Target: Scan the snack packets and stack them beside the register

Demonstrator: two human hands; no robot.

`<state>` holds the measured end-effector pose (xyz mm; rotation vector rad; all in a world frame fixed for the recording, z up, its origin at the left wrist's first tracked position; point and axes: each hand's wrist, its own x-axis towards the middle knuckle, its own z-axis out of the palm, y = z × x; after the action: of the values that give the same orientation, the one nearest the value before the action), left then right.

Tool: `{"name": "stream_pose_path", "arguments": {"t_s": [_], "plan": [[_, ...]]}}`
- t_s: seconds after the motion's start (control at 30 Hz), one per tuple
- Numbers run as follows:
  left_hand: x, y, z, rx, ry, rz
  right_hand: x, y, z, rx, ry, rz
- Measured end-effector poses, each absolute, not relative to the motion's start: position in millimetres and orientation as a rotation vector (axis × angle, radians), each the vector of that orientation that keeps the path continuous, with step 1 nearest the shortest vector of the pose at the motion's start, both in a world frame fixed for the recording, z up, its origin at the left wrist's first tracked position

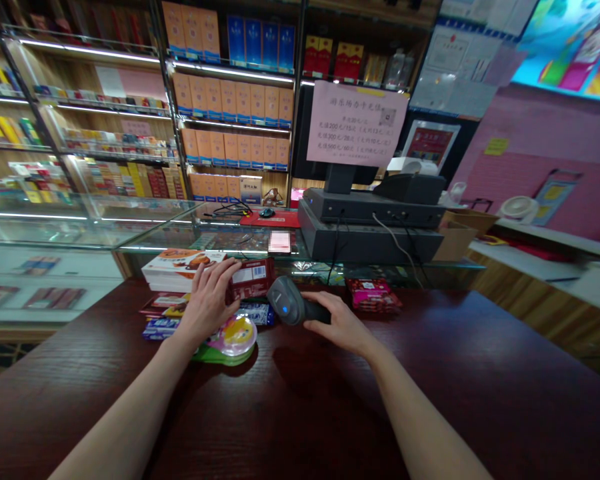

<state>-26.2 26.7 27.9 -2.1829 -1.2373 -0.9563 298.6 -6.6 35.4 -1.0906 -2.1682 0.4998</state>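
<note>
Head view: right hand (339,321) grips a barcode scanner (286,301), best aimed squarely at the white label (259,272) on the brown packet (244,289) the left hand (213,295) holds to its right.

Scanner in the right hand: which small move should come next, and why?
Perhaps tilt the scanner toward the white label on the dark red packet. That label faces the camera and seems to carry a barcode; the left hand is at the packet's edge, and the right hand holds the scanner nearby.
</note>
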Motion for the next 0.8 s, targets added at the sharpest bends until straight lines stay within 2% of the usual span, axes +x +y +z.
{"name": "stream_pose_path", "arguments": {"t_s": [0.8], "plan": [[-24.8, 26.7, 29.9, -2.188, -1.235, -0.966, 296.8, -9.7, 40.9, -1.161, -2.241, 0.538]]}}
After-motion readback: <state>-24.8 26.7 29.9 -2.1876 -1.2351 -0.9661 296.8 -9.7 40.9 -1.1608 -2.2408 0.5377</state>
